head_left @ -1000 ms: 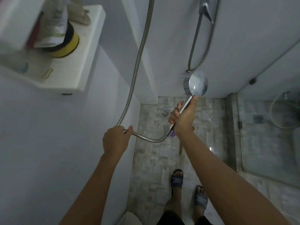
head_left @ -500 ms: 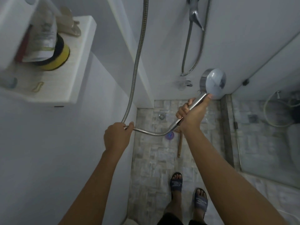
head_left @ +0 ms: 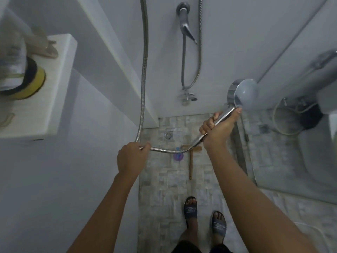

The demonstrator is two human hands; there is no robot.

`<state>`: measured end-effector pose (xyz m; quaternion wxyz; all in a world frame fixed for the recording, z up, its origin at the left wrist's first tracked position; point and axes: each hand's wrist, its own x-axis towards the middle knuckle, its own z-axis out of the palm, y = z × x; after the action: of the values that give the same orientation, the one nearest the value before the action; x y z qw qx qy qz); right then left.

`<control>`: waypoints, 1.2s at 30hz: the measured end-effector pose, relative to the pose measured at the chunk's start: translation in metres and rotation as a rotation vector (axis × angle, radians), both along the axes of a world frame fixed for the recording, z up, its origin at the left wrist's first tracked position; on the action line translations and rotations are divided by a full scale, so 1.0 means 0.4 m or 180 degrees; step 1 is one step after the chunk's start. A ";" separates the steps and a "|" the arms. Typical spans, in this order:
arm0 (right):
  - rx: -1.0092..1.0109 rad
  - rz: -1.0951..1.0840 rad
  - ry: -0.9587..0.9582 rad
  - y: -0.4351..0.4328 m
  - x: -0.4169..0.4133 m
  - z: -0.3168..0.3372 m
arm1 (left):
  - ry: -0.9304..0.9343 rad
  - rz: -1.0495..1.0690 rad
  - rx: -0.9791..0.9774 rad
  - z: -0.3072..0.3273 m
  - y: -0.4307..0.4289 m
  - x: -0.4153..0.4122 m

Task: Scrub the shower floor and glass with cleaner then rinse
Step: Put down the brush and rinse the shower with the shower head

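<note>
Your right hand (head_left: 217,130) holds the shower head (head_left: 246,94) by its chrome handle. The grip is curled round the handle, with the thumb laid along it toward the head. The head is raised at the far right, in front of the corner where the far wall meets the glass panel (head_left: 291,170).

Your left hand (head_left: 132,157) holds the metal hose (head_left: 144,70). This grip is wrapped round the hose at the point where it comes down from above and bends to the right. Between your two hands the hose sags in a shallow curve.

The shower floor (head_left: 164,189), of pale mottled tile, runs from your feet to the far wall. A square drain (head_left: 168,136) is set in its far left corner. A wooden-handled brush (head_left: 191,161) lies on the tiles beyond your feet, with a small purple item (head_left: 178,157) just to its left. What that item is cannot be determined.

Both feet, in dark sandals (head_left: 190,209), stand on the near part of the floor.

A wall tap (head_left: 184,21) is fixed high on the far wall. A white shelf (head_left: 54,88) on the left carries a blurred yellow-and-black container (head_left: 27,84).
</note>
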<state>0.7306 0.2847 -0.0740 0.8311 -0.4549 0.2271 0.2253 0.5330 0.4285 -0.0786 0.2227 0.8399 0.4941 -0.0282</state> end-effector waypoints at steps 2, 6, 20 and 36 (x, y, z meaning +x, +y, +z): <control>-0.0079 -0.0077 -0.0056 -0.036 0.021 0.013 | -0.0039 -0.0050 -0.0060 0.000 -0.028 0.031; -0.0242 -0.0087 -0.0148 -0.111 0.053 0.040 | -0.0119 -0.0304 -0.0184 0.009 -0.085 0.115; -0.0705 -0.0130 -0.0236 -0.244 0.163 0.082 | -0.0178 -0.0677 -0.0144 0.002 -0.172 0.313; -0.1530 -0.0148 -0.0817 -0.376 0.455 0.014 | 0.0197 -0.1078 -0.0489 -0.084 -0.330 0.644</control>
<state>0.9127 0.1344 -0.0684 0.7262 -0.6586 0.1772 0.0862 0.7907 0.2965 -0.1122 0.2630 0.8903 0.3487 -0.1288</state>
